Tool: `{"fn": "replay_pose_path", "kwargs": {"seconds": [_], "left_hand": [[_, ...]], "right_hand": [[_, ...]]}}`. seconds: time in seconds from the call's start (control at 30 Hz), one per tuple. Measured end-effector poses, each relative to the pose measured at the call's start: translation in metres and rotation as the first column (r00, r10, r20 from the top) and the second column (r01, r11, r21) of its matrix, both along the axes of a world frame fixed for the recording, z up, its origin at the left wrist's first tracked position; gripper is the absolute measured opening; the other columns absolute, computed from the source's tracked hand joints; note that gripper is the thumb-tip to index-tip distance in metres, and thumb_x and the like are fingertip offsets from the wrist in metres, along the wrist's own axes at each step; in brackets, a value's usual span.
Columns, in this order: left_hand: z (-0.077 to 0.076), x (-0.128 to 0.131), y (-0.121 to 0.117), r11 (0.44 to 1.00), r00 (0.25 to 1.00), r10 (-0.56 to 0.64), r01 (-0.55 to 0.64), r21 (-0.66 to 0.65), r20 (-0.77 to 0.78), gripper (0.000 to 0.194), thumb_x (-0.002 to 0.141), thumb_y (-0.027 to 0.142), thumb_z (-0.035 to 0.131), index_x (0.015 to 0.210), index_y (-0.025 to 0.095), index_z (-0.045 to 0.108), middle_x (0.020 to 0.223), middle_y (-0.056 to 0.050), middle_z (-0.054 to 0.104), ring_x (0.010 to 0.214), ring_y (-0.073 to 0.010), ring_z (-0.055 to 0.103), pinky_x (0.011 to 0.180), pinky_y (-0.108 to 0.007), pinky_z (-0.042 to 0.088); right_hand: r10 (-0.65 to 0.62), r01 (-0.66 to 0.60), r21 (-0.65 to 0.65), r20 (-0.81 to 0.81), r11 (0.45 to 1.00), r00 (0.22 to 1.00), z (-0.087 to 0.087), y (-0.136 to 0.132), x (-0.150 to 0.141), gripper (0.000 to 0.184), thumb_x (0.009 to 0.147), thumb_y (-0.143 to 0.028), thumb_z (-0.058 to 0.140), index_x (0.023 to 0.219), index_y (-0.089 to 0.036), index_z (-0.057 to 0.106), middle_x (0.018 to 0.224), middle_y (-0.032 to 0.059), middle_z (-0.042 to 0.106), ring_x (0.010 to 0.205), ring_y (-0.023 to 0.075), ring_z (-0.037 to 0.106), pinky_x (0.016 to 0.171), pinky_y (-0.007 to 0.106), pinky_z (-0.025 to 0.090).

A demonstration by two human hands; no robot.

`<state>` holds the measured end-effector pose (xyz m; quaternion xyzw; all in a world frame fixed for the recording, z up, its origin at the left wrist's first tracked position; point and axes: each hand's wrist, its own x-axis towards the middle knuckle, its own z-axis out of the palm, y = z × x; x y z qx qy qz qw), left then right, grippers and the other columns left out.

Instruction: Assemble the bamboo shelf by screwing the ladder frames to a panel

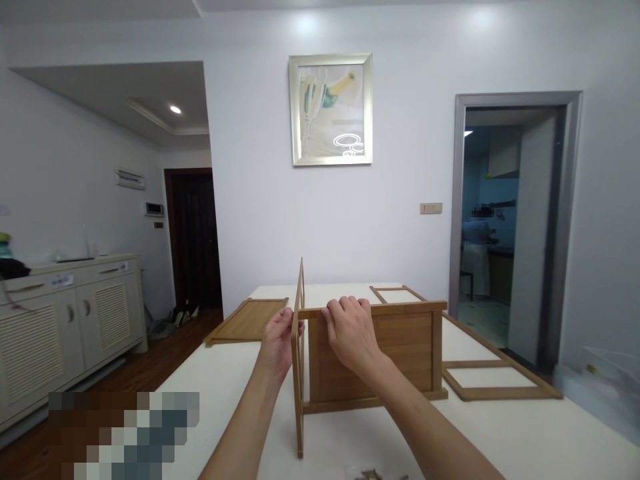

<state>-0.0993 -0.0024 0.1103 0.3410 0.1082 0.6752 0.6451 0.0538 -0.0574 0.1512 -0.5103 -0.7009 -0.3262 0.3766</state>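
My left hand point(277, 343) pinches the near edge of a thin wooden frame point(300, 427), which stands upright and edge-on to me on the white table point(195, 393). To its right is a wooden panel point(400, 350) with rails along its top and bottom, standing on its long side. Over the top rail are curled the fingers of my right hand point(354, 330), with the thumb toward the frame. The left ends of both rails meet the frame, or come very near it; I cannot tell whether they are joined.
Another wooden panel point(255, 320) lies at the left. An open wooden frame point(505, 399) lies along the right side. Small hardware pieces point(371, 475) sit at the near edge. A person point(475, 247) stands beyond the doorway; a white cabinet point(105, 313) lines the left wall.
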Motion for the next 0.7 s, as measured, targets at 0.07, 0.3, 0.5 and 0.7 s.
{"fn": "replay_pose_path", "kwargs": {"seconds": [0.07, 0.3, 0.5, 0.7], "left_hand": [[-0.0008, 0.0002, 0.0012, 1.0, 1.0, 0.011, -0.011, -0.009, -0.021, 0.028, 0.065, 0.028, 0.084, 0.077, 0.013, 0.064, 0.075, -0.003, 0.068, 0.061, -0.0111, 0.062, 0.059, -0.024, 0.051], [-0.0019, -0.0006, 0.0049, 1.0, 0.999, -0.006, 0.006, 0.004, -0.045, 0.028, 0.065, 0.028, 0.084, 0.077, 0.012, 0.065, 0.07, -0.003, 0.067, 0.059, -0.0115, 0.061, 0.057, -0.024, 0.051], [-0.0039, -0.0015, 0.0077, 1.0, 1.0, -0.016, 0.016, 0.003, -0.025, 0.026, 0.065, 0.022, 0.084, 0.081, 0.013, 0.065, 0.071, -0.002, 0.068, 0.06, -0.0122, 0.063, 0.058, -0.024, 0.052], [-0.0046, -0.0021, 0.0066, 0.999, 0.999, -0.032, 0.032, -0.002, -0.001, 0.025, 0.064, 0.017, 0.083, 0.083, 0.015, 0.066, 0.073, -0.003, 0.068, 0.063, -0.0131, 0.065, 0.06, -0.024, 0.053]], "right_hand": [[0.0, 0.0, 0.001, -0.001, 1.0, 1.0, 0.0001, 0.0002, 0.0001, 0.025, 0.097, -0.025, 0.042, 0.077, -0.019, 0.056, 0.075, 0.0039, 0.057, 0.073, 0.0181, 0.043, 0.073, 0.033, 0.023], [0.002, -0.002, 0.011, -0.001, 1.0, 1.0, -0.0005, 0.0012, 0.0, 0.025, 0.097, -0.024, 0.042, 0.077, -0.019, 0.055, 0.075, 0.0037, 0.056, 0.073, 0.018, 0.043, 0.073, 0.033, 0.022], [0.007, -0.007, 0.012, -0.008, 1.0, 1.0, -0.0012, 0.0014, 0.0002, 0.025, 0.097, -0.024, 0.042, 0.077, -0.019, 0.055, 0.075, 0.0037, 0.056, 0.073, 0.0179, 0.042, 0.073, 0.033, 0.023], [0.004, -0.004, 0.002, -0.009, 1.0, 1.0, -0.0013, 0.0015, 0.0004, 0.024, 0.097, -0.025, 0.042, 0.077, -0.019, 0.055, 0.076, 0.0038, 0.056, 0.074, 0.0184, 0.043, 0.074, 0.034, 0.023]]}}
